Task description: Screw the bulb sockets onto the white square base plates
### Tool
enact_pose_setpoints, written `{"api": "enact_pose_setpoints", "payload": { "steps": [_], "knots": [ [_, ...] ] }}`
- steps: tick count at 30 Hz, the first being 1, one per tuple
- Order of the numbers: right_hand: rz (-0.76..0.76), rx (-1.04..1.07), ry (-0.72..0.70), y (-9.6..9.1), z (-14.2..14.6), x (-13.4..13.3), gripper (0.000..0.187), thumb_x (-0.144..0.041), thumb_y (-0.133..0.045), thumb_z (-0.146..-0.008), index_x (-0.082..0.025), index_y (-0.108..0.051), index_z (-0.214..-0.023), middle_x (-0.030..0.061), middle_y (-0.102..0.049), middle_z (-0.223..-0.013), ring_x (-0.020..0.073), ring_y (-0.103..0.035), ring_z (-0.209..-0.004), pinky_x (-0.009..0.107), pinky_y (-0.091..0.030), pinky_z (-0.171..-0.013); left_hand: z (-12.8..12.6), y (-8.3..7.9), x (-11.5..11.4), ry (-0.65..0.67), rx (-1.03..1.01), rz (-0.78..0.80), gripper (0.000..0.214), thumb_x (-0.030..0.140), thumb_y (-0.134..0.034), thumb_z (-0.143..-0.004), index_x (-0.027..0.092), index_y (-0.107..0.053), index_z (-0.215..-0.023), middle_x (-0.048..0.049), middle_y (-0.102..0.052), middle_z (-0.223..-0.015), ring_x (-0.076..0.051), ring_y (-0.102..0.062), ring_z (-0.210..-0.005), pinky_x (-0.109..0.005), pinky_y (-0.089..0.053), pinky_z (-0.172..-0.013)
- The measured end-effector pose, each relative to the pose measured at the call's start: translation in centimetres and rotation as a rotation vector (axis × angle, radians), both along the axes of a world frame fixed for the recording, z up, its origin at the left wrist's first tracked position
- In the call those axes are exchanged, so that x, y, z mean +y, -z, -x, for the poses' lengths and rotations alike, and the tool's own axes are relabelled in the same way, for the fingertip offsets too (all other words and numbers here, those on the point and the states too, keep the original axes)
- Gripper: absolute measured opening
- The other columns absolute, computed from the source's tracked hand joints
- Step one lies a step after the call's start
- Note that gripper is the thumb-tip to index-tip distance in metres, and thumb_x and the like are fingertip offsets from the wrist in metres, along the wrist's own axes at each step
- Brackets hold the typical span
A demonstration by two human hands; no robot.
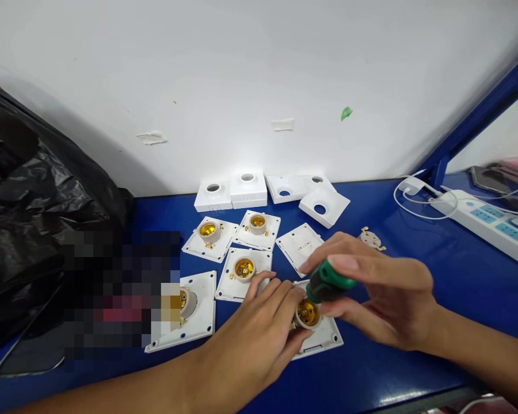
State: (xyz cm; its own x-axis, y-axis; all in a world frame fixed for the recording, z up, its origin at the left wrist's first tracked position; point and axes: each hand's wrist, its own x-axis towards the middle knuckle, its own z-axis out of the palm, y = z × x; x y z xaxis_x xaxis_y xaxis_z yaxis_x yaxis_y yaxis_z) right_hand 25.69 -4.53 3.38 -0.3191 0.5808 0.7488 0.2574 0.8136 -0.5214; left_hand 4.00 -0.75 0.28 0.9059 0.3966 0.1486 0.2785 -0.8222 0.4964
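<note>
My right hand grips a screwdriver by its green and black handle, which points down into a lamp socket with a brass-coloured inside. The screwdriver's tip is hidden. Fingers of my left hand close around the same socket, which sits on a white square base plate. Just behind lies a bare white base plate without a socket. A loose round socket part with brass tabs rests beyond my right hand.
Several base plates with sockets lie left of centre. White covers with round holes line the wall. At the right is a power strip with white cables; a black plastic bag bulges at the left near a phone.
</note>
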Motion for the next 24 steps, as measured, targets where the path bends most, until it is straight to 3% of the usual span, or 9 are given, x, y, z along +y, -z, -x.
{"api": "enact_pose_setpoints", "payload": {
  "steps": [3, 5, 10, 12, 16, 22, 24],
  "knots": [
    [0.181, -0.003, -0.042, 0.3, -0.8, 0.1, 0.068, -0.002, -0.063, -0.094, -0.027, -0.042, -0.154, 0.0102, -0.066, -0.134, 0.0249, -0.066, -0.124, 0.044, -0.062, -0.094, 0.1, 0.0, -0.1, -0.009, -0.021, -0.022, 0.032, 0.019, -0.068, -0.099, 0.016, -0.052, -0.127, -0.0097, -0.065, -0.114, -0.030, -0.062, -0.113, -0.057, -0.036, -0.117],
    [0.199, 0.012, -0.010, 0.8, -1.1, 0.3, 0.070, -0.001, -0.065, -0.093, -0.030, -0.043, -0.152, 0.0106, -0.062, -0.139, 0.0271, -0.064, -0.128, 0.047, -0.062, -0.095, 0.1, 0.2, -0.1, -0.014, -0.024, -0.030, 0.032, 0.019, -0.069, -0.099, 0.016, -0.052, -0.126, -0.0088, -0.065, -0.112, -0.030, -0.062, -0.111, -0.057, -0.037, -0.116],
    [-0.062, 0.120, 0.237, 1.3, -0.7, 0.6, 0.083, -0.001, -0.091, -0.068, -0.028, -0.061, -0.141, 0.0015, -0.066, -0.099, 0.0215, -0.070, -0.090, 0.043, -0.062, -0.080, 0.3, 0.5, -0.2, -0.005, -0.044, -0.048, 0.030, 0.019, -0.067, -0.099, 0.016, -0.052, -0.125, -0.0083, -0.065, -0.111, -0.030, -0.061, -0.111, -0.056, -0.036, -0.116],
    [-0.109, 0.085, 0.205, 0.9, -0.3, 0.6, 0.079, -0.004, -0.088, -0.073, -0.027, -0.059, -0.143, 0.0004, -0.066, -0.093, 0.0201, -0.069, -0.087, 0.039, -0.062, -0.073, 0.2, 0.5, -0.2, 0.000, -0.043, -0.056, 0.029, 0.019, -0.066, -0.100, 0.016, -0.051, -0.125, -0.0090, -0.065, -0.112, -0.030, -0.061, -0.111, -0.056, -0.036, -0.115],
    [-0.040, 0.031, 0.047, 0.1, 0.4, 0.3, 0.074, -0.001, -0.074, -0.086, -0.024, -0.049, -0.151, 0.0084, -0.071, -0.112, 0.0233, -0.072, -0.104, 0.040, -0.063, -0.078, 0.1, 0.4, -0.2, 0.001, -0.044, -0.067, 0.030, 0.020, -0.067, -0.100, 0.017, -0.051, -0.124, -0.0101, -0.064, -0.114, -0.031, -0.060, -0.111, -0.058, -0.038, -0.114],
    [-0.106, 0.063, 0.144, 0.1, 1.0, -0.3, 0.074, -0.002, -0.084, -0.078, -0.028, -0.057, -0.141, 0.0014, -0.068, -0.090, 0.0170, -0.063, -0.080, 0.026, -0.058, -0.052, 0.1, 0.9, -0.2, 0.002, -0.074, -0.074, 0.020, 0.019, -0.065, -0.101, 0.018, -0.052, -0.115, -0.0079, -0.062, -0.108, -0.030, -0.059, -0.107, -0.057, -0.037, -0.114],
    [-0.160, 0.061, 0.196, 0.3, 1.2, -0.1, 0.072, -0.004, -0.085, -0.078, -0.028, -0.057, -0.140, 0.0004, -0.066, -0.088, 0.0165, -0.062, -0.077, 0.026, -0.055, -0.050, 0.2, 0.9, -0.1, 0.001, -0.073, -0.079, 0.022, 0.020, -0.066, -0.101, 0.018, -0.050, -0.116, -0.0074, -0.062, -0.108, -0.029, -0.058, -0.107, -0.057, -0.037, -0.115]
  ]
}}
